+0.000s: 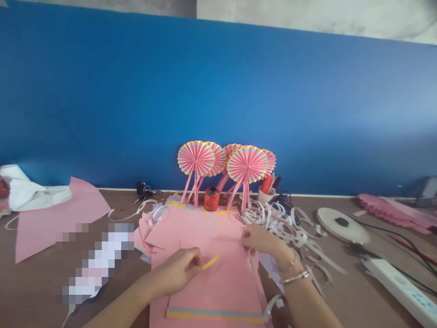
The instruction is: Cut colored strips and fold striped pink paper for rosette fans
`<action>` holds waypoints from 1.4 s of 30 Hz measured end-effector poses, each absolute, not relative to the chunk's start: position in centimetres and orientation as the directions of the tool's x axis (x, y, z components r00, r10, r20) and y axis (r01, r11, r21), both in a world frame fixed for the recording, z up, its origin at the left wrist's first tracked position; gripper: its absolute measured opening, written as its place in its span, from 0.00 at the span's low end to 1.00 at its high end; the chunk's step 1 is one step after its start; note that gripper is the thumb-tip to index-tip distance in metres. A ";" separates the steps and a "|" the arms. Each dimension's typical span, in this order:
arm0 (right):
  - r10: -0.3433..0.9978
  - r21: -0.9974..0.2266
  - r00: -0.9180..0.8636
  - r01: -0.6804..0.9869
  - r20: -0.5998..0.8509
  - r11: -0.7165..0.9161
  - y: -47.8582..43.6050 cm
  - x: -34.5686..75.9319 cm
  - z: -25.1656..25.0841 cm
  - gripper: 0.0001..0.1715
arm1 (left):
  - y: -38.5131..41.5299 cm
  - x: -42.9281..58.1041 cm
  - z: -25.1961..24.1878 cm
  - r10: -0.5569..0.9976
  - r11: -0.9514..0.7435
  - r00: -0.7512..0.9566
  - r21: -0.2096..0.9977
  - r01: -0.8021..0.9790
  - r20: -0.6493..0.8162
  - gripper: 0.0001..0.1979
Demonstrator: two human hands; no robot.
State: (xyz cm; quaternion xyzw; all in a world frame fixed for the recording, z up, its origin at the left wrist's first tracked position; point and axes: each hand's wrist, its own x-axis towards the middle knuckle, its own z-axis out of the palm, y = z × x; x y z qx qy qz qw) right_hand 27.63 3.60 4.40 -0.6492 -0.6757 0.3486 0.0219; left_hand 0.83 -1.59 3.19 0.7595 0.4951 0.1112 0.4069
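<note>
**Yellow strip pinched in my left hand, over the pink sheet**

My left hand (pixel 177 272) has its grip closed to a pinch on one end of a yellow strip (pixel 210 262). The strip sticks out from my fingertips to the right and slightly toward the back edge of the worktop (pixel 358 300). Its long axis points roughly at my right hand (pixel 260 239). The strip sits over the pink sheet (pixel 218 287), which lies at the middle of the near edge. My right hand rests on the sheet's right border with its fingers curled down; I cannot tell whether its grip holds the paper. Paper fans (pixel 247 165) stand along the back edge, and white paper curls (pixel 283 218) lie just right of the sheet.
</note>
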 end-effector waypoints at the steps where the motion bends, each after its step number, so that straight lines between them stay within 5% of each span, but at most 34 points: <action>1: 0.911 -0.480 -0.086 0.867 -0.404 -0.131 3.7 27.8 4.5 0.08 | -1.7 0.9 3.2 0.847 -0.179 0.478 0.722 0.668 -0.231 0.05; 4: 0.976 -0.335 0.172 0.919 -0.134 -0.208 3.9 27.8 5.2 0.13 | -1.7 0.9 3.2 0.844 -0.180 0.482 0.723 0.667 -0.235 0.05; 6: 0.997 -0.392 0.082 0.916 -0.017 -0.082 3.4 26.9 5.8 0.14 | -1.5 1.0 3.2 0.839 -0.184 0.494 0.738 0.649 -0.226 0.05; 9: 0.922 -0.692 -0.384 0.679 -0.051 0.245 2.2 24.5 6.3 0.14 | -1.4 1.0 3.5 0.848 -0.190 0.493 0.755 0.627 -0.196 0.04; 11: 0.864 -0.764 -0.498 0.587 -0.077 0.270 1.3 22.8 6.2 0.13 | -1.3 1.0 3.9 0.857 -0.182 0.479 0.761 0.623 -0.187 0.04; 23: 0.952 -0.827 -0.300 0.518 0.064 0.219 2.2 18.2 4.8 0.13 | 2.5 -1.6 3.5 0.989 -0.007 0.139 0.929 0.371 -0.048 0.08; 42: 0.976 -0.668 -0.191 0.713 0.107 0.213 3.0 16.3 -1.5 0.23 | 3.3 -1.5 -0.5 0.998 -0.052 0.068 0.824 0.564 0.016 0.08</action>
